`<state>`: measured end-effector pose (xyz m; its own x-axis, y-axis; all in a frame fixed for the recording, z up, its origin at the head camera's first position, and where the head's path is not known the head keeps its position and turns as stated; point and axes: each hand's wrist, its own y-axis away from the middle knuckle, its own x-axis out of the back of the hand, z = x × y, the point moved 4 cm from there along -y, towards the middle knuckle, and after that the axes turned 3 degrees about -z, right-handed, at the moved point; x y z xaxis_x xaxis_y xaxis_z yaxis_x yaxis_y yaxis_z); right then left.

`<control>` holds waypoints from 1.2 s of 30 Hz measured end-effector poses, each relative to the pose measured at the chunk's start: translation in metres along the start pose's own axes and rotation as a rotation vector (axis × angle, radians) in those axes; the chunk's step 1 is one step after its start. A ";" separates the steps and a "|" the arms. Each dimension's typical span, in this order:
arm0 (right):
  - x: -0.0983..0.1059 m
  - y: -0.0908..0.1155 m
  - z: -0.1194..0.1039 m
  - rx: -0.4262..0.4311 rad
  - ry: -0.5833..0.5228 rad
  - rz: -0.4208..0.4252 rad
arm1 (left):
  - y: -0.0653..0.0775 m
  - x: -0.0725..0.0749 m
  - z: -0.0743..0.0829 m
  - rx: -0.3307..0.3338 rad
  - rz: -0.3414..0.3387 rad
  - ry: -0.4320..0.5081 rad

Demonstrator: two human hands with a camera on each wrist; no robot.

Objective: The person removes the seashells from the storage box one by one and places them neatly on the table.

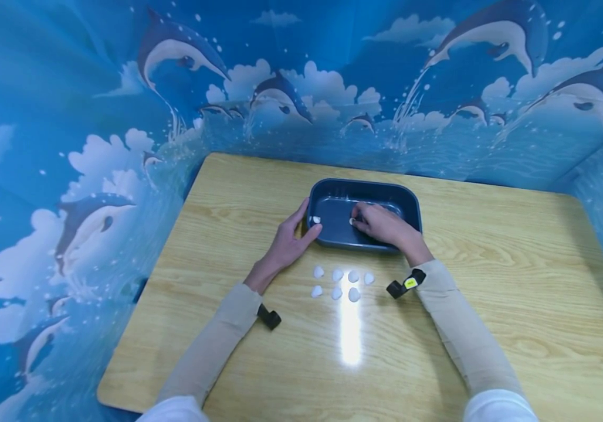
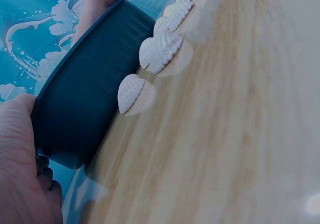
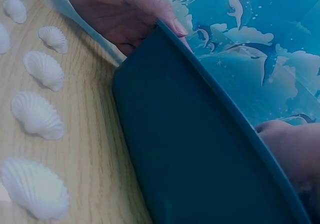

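Note:
A dark blue rectangular tub [image 1: 365,246] stands on the table. My left hand [image 1: 288,241] grips its left end, the thumb at the near corner of the rim and the fingers along the outer side. My right hand [image 1: 383,224] reaches down inside the tub over the near right rim, its fingertips pinching a small white seashell [image 1: 352,221]. Another white shell [image 1: 315,219] lies at the tub's left end. In the right wrist view the tub wall [image 3: 175,134] hides most of the right hand [image 3: 290,149].
Several white ribbed seashells [image 1: 353,294] lie in two rows on the wood-grain table [image 1: 491,281], just in front of the tub. A blue dolphin-print cloth [image 1: 333,70] hangs behind and beside the table. Each wrist wears a small black camera [image 1: 397,288].

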<state>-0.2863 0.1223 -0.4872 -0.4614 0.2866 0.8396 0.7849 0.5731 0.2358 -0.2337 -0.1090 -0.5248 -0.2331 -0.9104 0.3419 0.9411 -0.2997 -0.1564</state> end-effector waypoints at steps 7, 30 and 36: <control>0.004 0.009 -0.003 0.010 -0.022 0.006 | 0.000 0.000 0.000 0.005 0.000 0.011; 0.024 0.103 -0.034 0.062 -0.009 0.174 | 0.000 0.000 0.001 -0.019 0.009 0.005; 0.007 0.135 -0.041 0.055 -0.010 0.192 | 0.000 0.000 0.001 -0.009 0.009 0.001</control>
<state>-0.1665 0.1707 -0.4292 -0.3097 0.4021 0.8616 0.8351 0.5483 0.0443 -0.2332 -0.1090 -0.5241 -0.2246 -0.9135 0.3392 0.9411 -0.2937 -0.1679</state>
